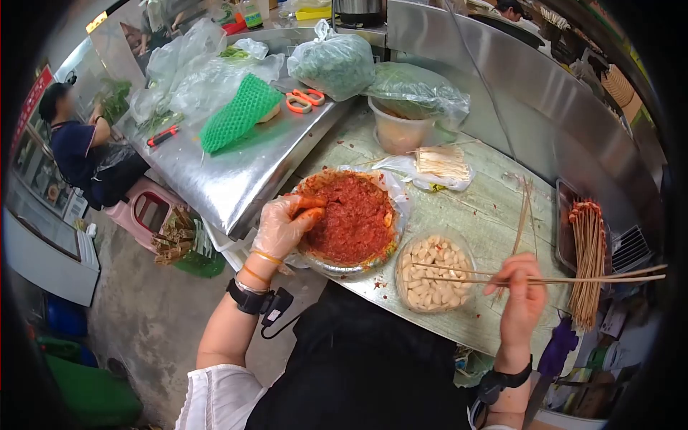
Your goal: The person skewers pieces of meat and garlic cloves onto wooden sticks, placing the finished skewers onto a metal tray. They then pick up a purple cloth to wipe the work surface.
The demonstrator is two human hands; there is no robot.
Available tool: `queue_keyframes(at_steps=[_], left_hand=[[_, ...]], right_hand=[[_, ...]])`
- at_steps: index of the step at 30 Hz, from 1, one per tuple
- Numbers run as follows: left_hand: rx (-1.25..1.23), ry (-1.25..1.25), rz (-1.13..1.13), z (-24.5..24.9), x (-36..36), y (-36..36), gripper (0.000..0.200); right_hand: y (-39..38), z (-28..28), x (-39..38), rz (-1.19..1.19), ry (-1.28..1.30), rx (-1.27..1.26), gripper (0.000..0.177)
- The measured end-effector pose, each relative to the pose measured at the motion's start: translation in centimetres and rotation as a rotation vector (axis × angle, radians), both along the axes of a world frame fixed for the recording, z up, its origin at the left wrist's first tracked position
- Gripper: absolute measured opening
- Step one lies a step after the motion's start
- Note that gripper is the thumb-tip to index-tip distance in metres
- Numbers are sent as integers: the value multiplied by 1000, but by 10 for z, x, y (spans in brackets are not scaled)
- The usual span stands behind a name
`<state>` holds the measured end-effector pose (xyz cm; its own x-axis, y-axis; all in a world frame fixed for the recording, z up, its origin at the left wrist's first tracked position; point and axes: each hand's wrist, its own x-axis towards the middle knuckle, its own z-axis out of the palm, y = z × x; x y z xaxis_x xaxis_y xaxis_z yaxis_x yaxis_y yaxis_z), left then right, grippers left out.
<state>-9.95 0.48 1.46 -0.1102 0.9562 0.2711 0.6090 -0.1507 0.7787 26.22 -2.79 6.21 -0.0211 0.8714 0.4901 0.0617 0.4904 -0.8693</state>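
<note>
My left hand (pixel 282 226), in a clear plastic glove with orange bands at the wrist, is over the near-left rim of a round bowl (pixel 331 269) of red minced mixture (pixel 351 215). Its fingertips are reddened and pressed together; whether they pinch anything I cannot make out. My right hand (pixel 520 292) is bare and closed around thin bamboo skewers (pixel 609 279). Their left ends reach over a clear tub (pixel 469 304) of pale, clove-like pieces (pixel 433 276). Loose skewers (pixel 524 211) lie on the worktop beyond that hand.
Red-tipped skewers (pixel 586 251) rest in a tray (pixel 566 208) at the right. Behind the bowl are a bundle of short sticks (pixel 441 163) and a bagged tub (pixel 403 132). The steel table (pixel 236 183) holds orange-handled scissors (pixel 304 100) and green netting (pixel 240 115). A person (pixel 82 147) sits at left.
</note>
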Motion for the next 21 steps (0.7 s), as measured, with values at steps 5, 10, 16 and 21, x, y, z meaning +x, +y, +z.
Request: queue_keyframes(at_steps=[5, 10, 16, 21], left_hand=[[24, 95, 126, 11, -9, 9, 17], [155, 418, 17, 3, -18, 31, 14], [179, 1124, -28, -26, -4, 63, 10], [-18, 1245, -29, -23, 9, 73, 15]], right_hand=[[-8, -9, -22, 116, -176, -113, 16], [-12, -6, -21, 75, -256, -129, 10], [-19, 3, -17, 129, -328, -208, 9], [-21, 5, -14, 104, -299, -205, 10]])
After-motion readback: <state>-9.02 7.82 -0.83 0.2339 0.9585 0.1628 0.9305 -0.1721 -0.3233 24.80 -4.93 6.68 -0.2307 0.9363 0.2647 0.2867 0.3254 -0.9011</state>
